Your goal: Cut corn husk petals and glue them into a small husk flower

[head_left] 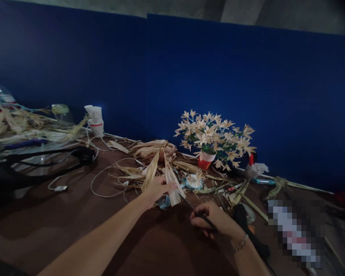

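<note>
Between the thumb and fingers of my left hand (157,188) is a pale dried corn husk (172,178), its wide end hanging down toward the table. My right hand (208,219) is closed around dark-handled scissors (203,217), whose blades reach up and left to the husk's lower right edge. Whether the blades touch the husk I cannot tell. Behind my left hand lies a heap of dried husks (152,148). Past both hands stands a red and white paper cup (206,160) full of cream husk flowers (207,132) with green stems.
A blue and white tape roll (194,181) lies among scraps. At left are a black strap-like object (83,154), a white cable (60,188), a cup with tissue (96,124) and a jar (62,115). A dark tool (247,230) lies by my right wrist. A blue partition (103,69) stands behind.
</note>
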A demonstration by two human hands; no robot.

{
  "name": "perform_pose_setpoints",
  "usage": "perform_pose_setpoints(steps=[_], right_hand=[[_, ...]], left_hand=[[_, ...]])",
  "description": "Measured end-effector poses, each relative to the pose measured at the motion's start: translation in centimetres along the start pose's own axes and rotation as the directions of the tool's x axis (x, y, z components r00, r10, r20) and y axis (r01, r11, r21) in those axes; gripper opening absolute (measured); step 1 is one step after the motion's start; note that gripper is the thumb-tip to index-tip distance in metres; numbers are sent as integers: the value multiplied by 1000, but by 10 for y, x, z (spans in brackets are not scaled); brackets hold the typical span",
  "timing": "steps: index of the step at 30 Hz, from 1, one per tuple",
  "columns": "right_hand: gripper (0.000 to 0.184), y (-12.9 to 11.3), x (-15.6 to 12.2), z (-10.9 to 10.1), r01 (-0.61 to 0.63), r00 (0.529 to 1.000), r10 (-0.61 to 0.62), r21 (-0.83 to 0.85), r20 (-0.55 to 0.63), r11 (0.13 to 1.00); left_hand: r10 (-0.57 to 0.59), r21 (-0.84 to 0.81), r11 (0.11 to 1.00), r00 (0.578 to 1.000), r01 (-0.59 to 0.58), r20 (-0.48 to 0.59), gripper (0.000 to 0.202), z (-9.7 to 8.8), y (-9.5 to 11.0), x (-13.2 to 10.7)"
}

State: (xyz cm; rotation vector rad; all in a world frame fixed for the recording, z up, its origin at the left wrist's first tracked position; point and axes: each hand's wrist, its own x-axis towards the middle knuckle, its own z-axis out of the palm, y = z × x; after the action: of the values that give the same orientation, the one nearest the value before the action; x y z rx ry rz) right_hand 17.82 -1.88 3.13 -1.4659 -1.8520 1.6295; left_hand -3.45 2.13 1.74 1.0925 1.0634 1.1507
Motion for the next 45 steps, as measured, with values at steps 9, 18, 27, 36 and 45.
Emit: perform_pose_setpoints(steps=[9, 18, 27, 36, 45], right_hand=[[25, 4, 1, 0, 5, 1000, -5, -8, 27, 1000], [21, 1, 0, 0, -15, 1000, 16, -49, 3, 999], [29, 0, -1, 0, 27, 999, -31, 114, 35, 993], [39, 12, 12, 21, 118, 992, -128, 286, 17, 951], [40, 7, 14, 33, 153, 988, -144, 331, -50, 931]], left_hand=[[-63, 6, 998, 988, 63, 138, 30, 0, -2, 1], [-70, -23, 997, 989, 74, 130, 30, 3, 0, -1], [9, -87, 996, 1000, -12, -29, 28, 2, -4, 2], [227, -55, 966, 928, -254, -295, 29, 6, -5, -2], [244, 4, 967, 930, -253, -273, 27, 15, -1, -12]])
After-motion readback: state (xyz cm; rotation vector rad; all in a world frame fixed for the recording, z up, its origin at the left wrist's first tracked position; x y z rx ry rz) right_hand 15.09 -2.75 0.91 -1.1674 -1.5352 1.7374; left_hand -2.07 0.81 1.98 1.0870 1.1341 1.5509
